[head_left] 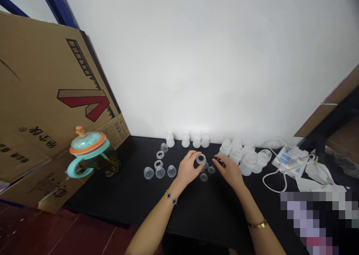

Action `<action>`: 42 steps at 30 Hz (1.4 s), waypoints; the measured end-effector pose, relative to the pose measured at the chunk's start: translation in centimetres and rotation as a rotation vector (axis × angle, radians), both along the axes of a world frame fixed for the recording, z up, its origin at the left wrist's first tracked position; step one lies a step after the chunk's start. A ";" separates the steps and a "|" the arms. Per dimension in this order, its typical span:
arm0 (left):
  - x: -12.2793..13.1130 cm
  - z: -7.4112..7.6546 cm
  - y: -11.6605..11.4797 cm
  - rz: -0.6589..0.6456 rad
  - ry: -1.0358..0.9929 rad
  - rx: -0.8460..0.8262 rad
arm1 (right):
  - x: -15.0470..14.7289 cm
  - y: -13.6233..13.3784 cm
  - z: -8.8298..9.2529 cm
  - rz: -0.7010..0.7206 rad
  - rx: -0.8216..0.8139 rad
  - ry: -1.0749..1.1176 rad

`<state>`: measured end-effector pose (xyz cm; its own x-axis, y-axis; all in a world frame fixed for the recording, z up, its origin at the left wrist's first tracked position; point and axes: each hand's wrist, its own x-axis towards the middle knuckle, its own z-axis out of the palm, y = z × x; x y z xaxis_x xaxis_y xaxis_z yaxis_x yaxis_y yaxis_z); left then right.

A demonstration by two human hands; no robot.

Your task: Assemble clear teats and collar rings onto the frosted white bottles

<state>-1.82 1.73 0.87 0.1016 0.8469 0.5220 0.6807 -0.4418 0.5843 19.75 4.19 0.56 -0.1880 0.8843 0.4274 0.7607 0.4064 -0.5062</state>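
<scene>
My left hand (189,168) grips a white bottle collar ring (201,158) between thumb and fingers, held just above the table. Under and beside it lie several small clear round pieces with raised centres, which look like bottle nipples (203,177). My right hand (229,169) is to the right of these pieces, fingers slightly apart, with nothing visible in it. Left of my left hand are two more collar rings (158,164) and several clear dome caps (171,170). Small white bottles (185,139) stand along the wall, and a cluster of capped bottles (249,162) stands beyond my right hand.
On the black table (123,199), a teal-and-orange lidded jug (89,150) stands at the left before a large cardboard box (47,98). White cables (276,184) and a packet (288,160) lie at the right. A white wall (213,60) rises behind.
</scene>
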 end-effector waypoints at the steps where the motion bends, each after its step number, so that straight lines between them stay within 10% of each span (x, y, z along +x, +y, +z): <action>1: 0.0 0.0 0.0 0.006 -0.005 0.007 | 0.3 0.3 -0.2 -0.004 -0.031 -0.012; 14: -0.1 -0.4 0.2 0.057 -0.036 0.031 | 1.4 1.9 -2.5 0.155 -0.307 -0.105; 42: 0.3 -0.6 0.2 0.064 0.011 0.059 | 0.4 1.0 -1.9 0.075 -0.275 -0.117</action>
<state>-1.56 1.88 0.26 0.0546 0.8194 0.5705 0.7149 -0.4310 0.5505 20.14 5.23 -1.30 -0.2911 0.9456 0.1452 0.7933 0.3234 -0.5159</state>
